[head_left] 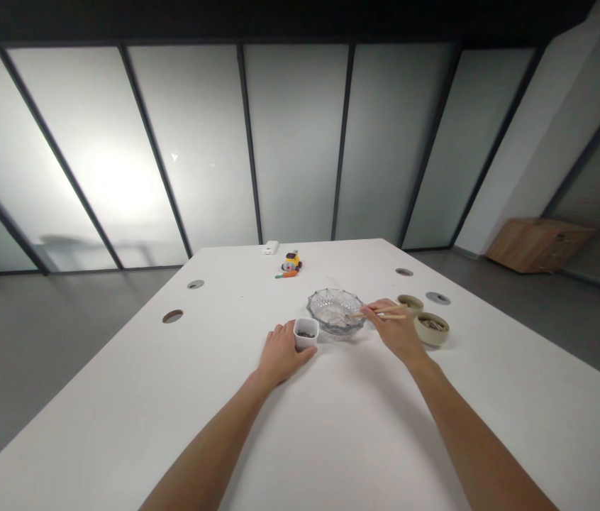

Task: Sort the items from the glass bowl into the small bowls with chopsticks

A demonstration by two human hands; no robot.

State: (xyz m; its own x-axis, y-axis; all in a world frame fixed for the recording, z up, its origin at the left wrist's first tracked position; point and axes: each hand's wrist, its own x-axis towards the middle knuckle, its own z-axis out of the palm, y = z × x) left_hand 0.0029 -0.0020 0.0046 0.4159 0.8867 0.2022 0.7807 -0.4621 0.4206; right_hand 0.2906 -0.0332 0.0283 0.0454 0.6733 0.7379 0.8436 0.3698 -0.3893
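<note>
My left hand (281, 355) is wrapped round a small white cup (307, 343) standing on the table, its thumb along the near side. Small dark pieces (306, 334) lie inside the cup. In my right hand (394, 330) is a pair of wooden chopsticks (385, 313), fingers closed on them. Their tips reach into a clear glass bowl (336, 328) with a scalloped rim, just right of the cup. Whether the tips pinch anything is too small to tell.
Beside my right wrist stand two round olive containers, a nearer one (432, 338) holding small pieces and a farther one (409, 301). Beyond the bowl are a yellow toy vehicle (292, 262), an orange carrot-like item (289, 274) and a white box (271, 248). The white table (215, 440) has several round holes.
</note>
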